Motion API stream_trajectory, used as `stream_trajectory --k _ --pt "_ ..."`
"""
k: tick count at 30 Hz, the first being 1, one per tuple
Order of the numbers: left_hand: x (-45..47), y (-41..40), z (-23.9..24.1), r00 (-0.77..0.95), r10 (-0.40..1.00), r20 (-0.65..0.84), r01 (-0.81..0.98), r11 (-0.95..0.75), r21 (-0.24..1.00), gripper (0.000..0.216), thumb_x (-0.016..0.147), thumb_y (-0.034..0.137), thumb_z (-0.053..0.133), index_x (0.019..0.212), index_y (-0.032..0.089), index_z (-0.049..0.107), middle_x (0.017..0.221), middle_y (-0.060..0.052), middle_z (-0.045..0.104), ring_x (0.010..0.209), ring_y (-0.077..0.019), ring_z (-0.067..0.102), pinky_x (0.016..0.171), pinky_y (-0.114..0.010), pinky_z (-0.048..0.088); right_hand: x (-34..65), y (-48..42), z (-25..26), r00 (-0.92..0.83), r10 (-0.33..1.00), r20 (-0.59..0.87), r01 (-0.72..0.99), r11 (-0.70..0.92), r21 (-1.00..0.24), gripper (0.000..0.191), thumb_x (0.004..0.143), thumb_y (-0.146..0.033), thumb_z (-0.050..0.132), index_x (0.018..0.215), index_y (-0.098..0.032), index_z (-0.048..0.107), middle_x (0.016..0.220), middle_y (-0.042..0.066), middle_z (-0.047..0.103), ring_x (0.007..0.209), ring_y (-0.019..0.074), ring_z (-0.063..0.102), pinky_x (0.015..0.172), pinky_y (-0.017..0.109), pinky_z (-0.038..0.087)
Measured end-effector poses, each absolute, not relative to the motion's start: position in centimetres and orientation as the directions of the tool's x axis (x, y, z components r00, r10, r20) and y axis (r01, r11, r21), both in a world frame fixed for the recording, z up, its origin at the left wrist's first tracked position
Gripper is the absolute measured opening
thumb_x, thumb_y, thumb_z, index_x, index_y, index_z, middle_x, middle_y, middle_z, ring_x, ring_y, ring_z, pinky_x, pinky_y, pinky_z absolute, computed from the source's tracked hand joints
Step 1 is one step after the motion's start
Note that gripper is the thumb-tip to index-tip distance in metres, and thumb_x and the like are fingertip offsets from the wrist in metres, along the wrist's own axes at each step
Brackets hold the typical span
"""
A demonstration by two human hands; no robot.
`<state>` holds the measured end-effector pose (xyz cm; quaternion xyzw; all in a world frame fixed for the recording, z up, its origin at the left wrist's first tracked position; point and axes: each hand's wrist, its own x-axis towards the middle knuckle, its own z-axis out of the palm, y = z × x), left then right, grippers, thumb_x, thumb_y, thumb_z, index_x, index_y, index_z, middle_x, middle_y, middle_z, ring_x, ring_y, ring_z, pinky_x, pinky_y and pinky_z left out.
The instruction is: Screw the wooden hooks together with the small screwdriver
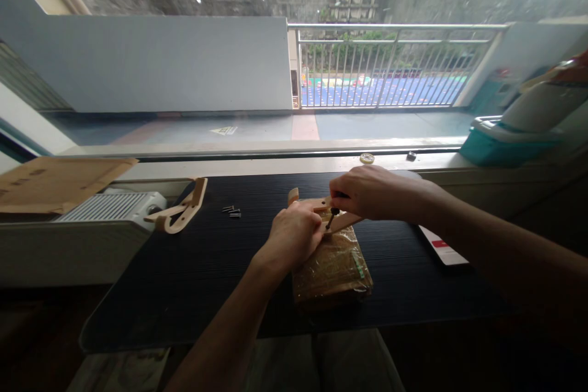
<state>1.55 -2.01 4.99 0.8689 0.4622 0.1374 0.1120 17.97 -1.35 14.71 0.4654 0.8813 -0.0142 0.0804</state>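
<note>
Pale wooden bracket point(345, 222) on brown tape-wrapped block point(328, 269), mid black wood-grain table point(193, 282). Left to right: similar curved wooden piece point(192, 211) near table's left edge; small silver screws point(234, 215); left hand point(296, 229) clasping bracket; right hand point(367, 192) gripping slim dark-shafted screwdriver point(331, 218), tip at bracket; flat white-and-red item point(448, 250).

Smooth wooden bracket point(345, 222), glossy plastic-wrapped package point(328, 269), shiny metal screws point(235, 215), matt wood-grained tabletop point(206, 275)
</note>
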Motion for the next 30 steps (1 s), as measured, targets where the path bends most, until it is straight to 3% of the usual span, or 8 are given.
stream_trajectory --k 6,12,22,30 --pt "1.5 -1.9 4.9 0.524 0.833 0.175 0.757 -0.550 0.351 0.024 0.079 0.030 0.059 0.058 0.021 0.066 0.089 -0.002 0.069 0.086 -0.0172 0.061 0.087 -0.031 0.047 18.1 -1.7 15.3 -0.618 0.775 -0.128 0.779 0.626 0.026 0.026 0.086 -0.033 0.045 0.084 -0.018 0.066 0.068 0.003 0.063 0.055 0.0111 0.041 0.053 0.026 0.026" --pt "1.5 -1.9 4.6 0.528 0.833 0.166 0.752 -0.549 0.365 0.028 0.082 0.030 0.056 0.057 0.020 0.065 0.090 -0.004 0.068 0.090 -0.0186 0.061 0.090 -0.033 0.045 17.8 -1.7 15.3 -0.692 0.707 -0.147 0.716 0.698 -0.016 0.018 0.082 -0.020 0.046 0.075 -0.017 0.062 0.068 0.002 0.061 0.058 0.0103 0.042 0.055 0.025 0.026" --pt "1.6 -2.0 4.9 0.524 0.835 0.169 0.759 -0.548 0.353 0.026 0.081 0.031 0.057 0.059 0.021 0.066 0.092 -0.002 0.068 0.089 -0.0177 0.060 0.086 -0.031 0.047 18.3 -0.5 14.0 -0.626 0.769 -0.130 0.780 0.618 -0.096 0.022 0.085 -0.029 0.047 0.079 -0.016 0.064 0.069 0.003 0.062 0.058 0.0111 0.045 0.056 0.025 0.029" --pt "1.6 -2.1 5.0 0.509 0.845 0.166 0.768 -0.533 0.355 0.023 0.079 0.029 0.059 0.058 0.021 0.065 0.089 -0.002 0.068 0.086 -0.0179 0.061 0.086 -0.032 0.047 18.0 -0.9 15.0 -0.634 0.763 -0.126 0.768 0.640 0.012 0.025 0.084 -0.036 0.049 0.084 -0.019 0.067 0.066 0.002 0.062 0.055 0.0115 0.044 0.054 0.027 0.026"
